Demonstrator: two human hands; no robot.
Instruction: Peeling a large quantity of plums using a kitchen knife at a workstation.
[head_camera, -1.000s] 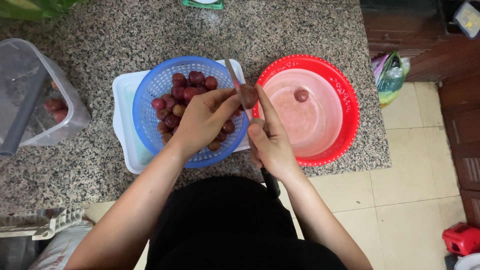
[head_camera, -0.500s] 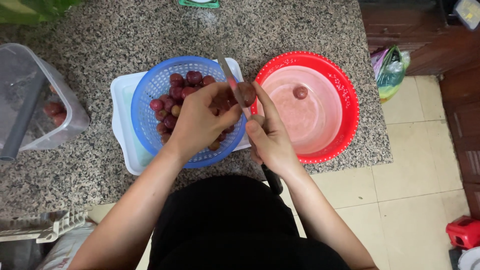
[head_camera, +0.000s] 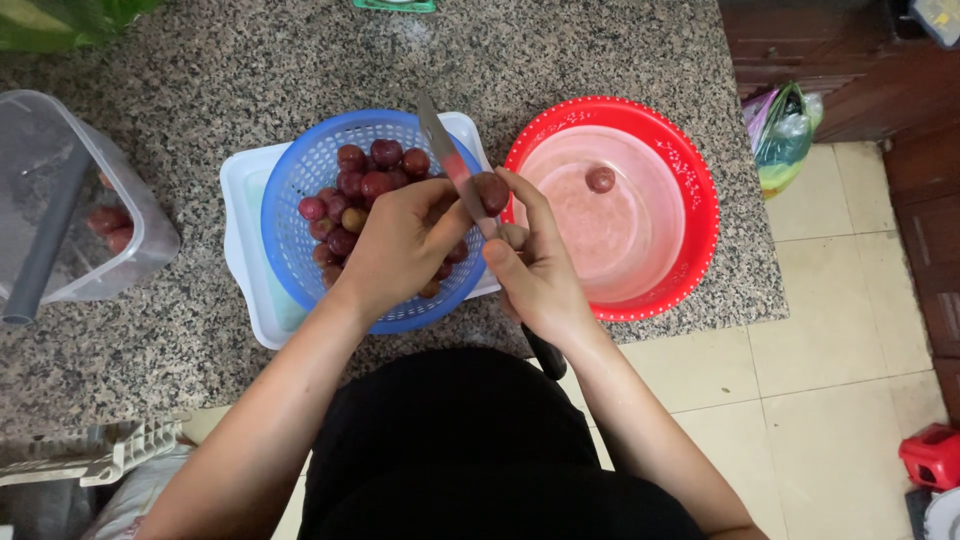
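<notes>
Both hands meet over the near right rim of the blue colander: the left hand (head_camera: 400, 240) has its grip pinched around a small dark red fruit (head_camera: 490, 192), thumb and fingertips pressed on it, while the right hand (head_camera: 535, 270) is closed around a knife (head_camera: 445, 150) whose blade slants up and to the far left, its edge lying against the fruit. The blue colander (head_camera: 300, 180) sits in a white tray (head_camera: 240, 190) on the speckled stone table (head_camera: 200, 70) and holds a heap of the same red fruits (head_camera: 365, 170). To the right, touching the tray's edge, a red colander (head_camera: 690, 170) nests a pink bowl (head_camera: 640, 240) with a single fruit piece (head_camera: 600, 179) in it. At the far left stands a clear plastic container (head_camera: 120, 210) with a grey part inside and a few red fruits. To do this cut well, I judge the fruit should be turned slowly against a steady blade, with the thumb kept behind the edge and the work held over the colanders so drips land there. Hidden: the knife's handle is mostly buried in the right palm, only a dark end showing below the wrist; where the edge meets the fruit is covered by fingers, so the cut's depth cannot be told. Fruits under the left hand are also out of sight.
</notes>
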